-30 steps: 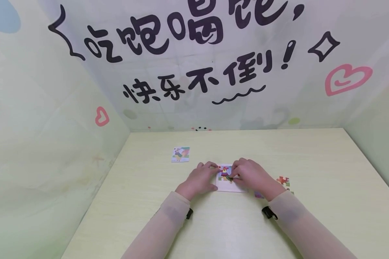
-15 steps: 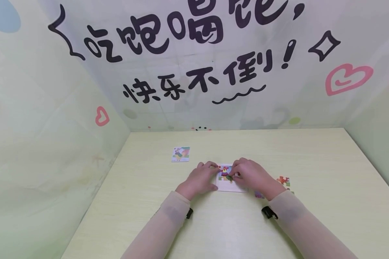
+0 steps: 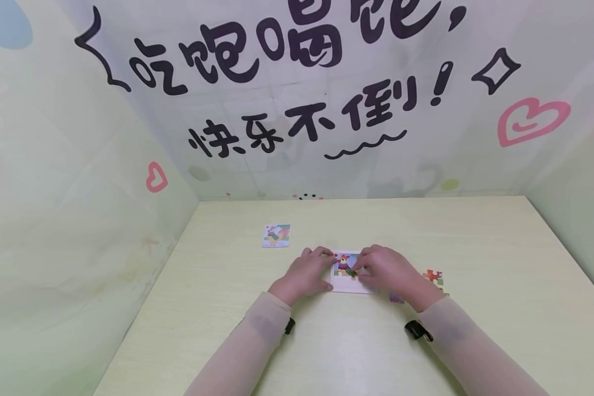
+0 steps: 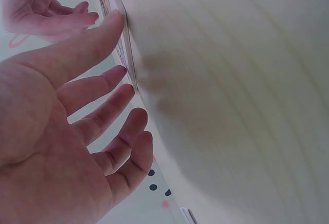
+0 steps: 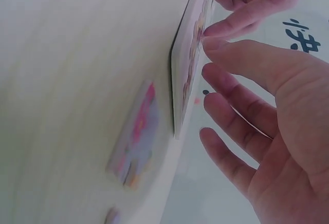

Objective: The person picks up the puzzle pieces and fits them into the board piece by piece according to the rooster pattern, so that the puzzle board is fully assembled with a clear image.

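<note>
A small white-bordered jigsaw puzzle board [image 3: 345, 285] lies flat on the table, its upper part filled with colourful pieces showing a rooster. Along its left edge my left hand [image 3: 304, 275] rests, thumb at the near corner and fingertips at the far one. In the left wrist view its thumb [image 4: 97, 39] and fingers are loosely extended against the board's side. My right hand [image 3: 383, 269] reaches over the board's right side, a fingertip touching the fitted pieces beside a dark green patch. Its other fingers [image 5: 239, 131] are spread and relaxed in the right wrist view.
Loose puzzle pieces [image 3: 433, 276] lie right of the board, partly behind the right forearm. A purple-pink piece [image 5: 136, 131] sits close to the board's near right side. Farther back on the left is a picture card [image 3: 276, 235]. Printed fabric walls surround the table [image 3: 218, 275].
The right thumb and fingers have parted at the dark green piece, which now lies on the board. The right hand and wrist have shifted slightly right and nearer. The left hand stays put.
</note>
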Action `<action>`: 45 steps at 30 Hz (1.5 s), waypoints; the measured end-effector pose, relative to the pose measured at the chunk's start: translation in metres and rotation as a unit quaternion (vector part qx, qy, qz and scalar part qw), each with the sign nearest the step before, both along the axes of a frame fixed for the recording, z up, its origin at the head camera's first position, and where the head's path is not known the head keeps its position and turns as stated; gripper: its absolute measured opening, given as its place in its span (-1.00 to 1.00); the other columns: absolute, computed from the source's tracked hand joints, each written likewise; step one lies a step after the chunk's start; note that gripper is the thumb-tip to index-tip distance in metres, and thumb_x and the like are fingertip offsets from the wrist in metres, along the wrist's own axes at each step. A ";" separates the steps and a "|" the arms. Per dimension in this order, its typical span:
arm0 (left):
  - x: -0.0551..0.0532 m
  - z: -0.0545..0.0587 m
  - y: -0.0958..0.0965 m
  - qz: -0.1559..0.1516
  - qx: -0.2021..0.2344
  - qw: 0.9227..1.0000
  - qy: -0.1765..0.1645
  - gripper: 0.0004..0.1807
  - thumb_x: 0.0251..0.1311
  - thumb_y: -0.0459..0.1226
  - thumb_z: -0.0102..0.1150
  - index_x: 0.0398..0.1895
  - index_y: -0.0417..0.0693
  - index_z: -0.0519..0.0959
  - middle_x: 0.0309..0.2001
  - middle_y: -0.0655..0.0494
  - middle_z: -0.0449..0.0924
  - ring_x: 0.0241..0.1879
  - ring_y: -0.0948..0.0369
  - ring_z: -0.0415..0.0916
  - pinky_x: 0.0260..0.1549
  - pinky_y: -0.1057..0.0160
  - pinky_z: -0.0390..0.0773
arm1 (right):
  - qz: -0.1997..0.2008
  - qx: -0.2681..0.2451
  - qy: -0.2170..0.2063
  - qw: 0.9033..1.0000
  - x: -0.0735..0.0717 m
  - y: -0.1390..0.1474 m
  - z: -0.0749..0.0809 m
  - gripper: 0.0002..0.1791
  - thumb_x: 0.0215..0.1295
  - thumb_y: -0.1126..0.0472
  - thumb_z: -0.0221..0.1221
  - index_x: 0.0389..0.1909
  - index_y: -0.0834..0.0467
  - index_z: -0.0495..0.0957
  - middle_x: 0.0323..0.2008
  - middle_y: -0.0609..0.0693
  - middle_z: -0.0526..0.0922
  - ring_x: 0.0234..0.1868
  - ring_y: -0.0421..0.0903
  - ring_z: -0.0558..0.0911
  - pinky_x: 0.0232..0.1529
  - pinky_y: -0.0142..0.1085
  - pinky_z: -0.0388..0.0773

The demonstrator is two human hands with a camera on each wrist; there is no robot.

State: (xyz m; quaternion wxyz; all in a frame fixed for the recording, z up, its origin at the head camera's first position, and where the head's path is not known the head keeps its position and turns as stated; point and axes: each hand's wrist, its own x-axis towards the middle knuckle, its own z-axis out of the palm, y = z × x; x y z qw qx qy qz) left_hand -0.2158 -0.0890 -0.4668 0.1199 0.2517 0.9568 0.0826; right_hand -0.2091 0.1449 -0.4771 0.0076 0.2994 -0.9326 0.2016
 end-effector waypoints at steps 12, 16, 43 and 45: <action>0.002 -0.001 0.001 0.007 -0.002 1.000 -0.010 -0.23 0.19 -0.06 0.49 0.48 0.16 0.45 0.49 0.20 0.35 0.33 0.03 0.34 0.20 0.05 0.54 | -0.041 -0.015 -0.024 0.999 0.013 0.037 0.002 -0.80 0.20 0.27 0.42 -0.15 0.05 0.82 -0.11 -0.07 0.75 -0.03 0.00 0.69 0.05 0.01 0.66; 0.002 -0.003 0.002 0.008 0.001 1.000 -0.010 -0.23 0.18 -0.06 0.49 0.48 0.15 0.45 0.49 0.19 0.35 0.32 0.03 0.34 0.18 0.05 0.54 | -0.060 -0.019 -0.039 0.997 0.017 0.048 0.004 -0.79 0.20 0.27 0.41 -0.14 0.05 0.81 -0.08 -0.06 0.74 -0.01 0.02 0.68 0.06 0.03 0.65; 0.001 -0.001 0.002 0.009 0.004 1.000 -0.009 -0.25 0.18 -0.06 0.50 0.46 0.14 0.47 0.48 0.20 0.35 0.33 0.03 0.34 0.21 0.05 0.53 | -0.128 -0.010 -0.034 0.991 0.027 0.115 0.009 -0.75 0.17 0.25 0.44 -0.10 0.07 0.80 -0.07 0.03 0.75 -0.12 0.03 0.69 -0.10 0.04 0.66; 0.000 -0.002 0.002 0.008 0.006 1.000 -0.008 -0.25 0.18 -0.06 0.50 0.46 0.13 0.47 0.48 0.19 0.35 0.33 0.03 0.33 0.21 0.04 0.53 | -0.134 -0.007 -0.035 0.990 0.028 0.118 0.008 -0.76 0.18 0.24 0.43 -0.10 0.07 0.80 -0.08 0.04 0.75 -0.12 0.03 0.69 -0.11 0.03 0.66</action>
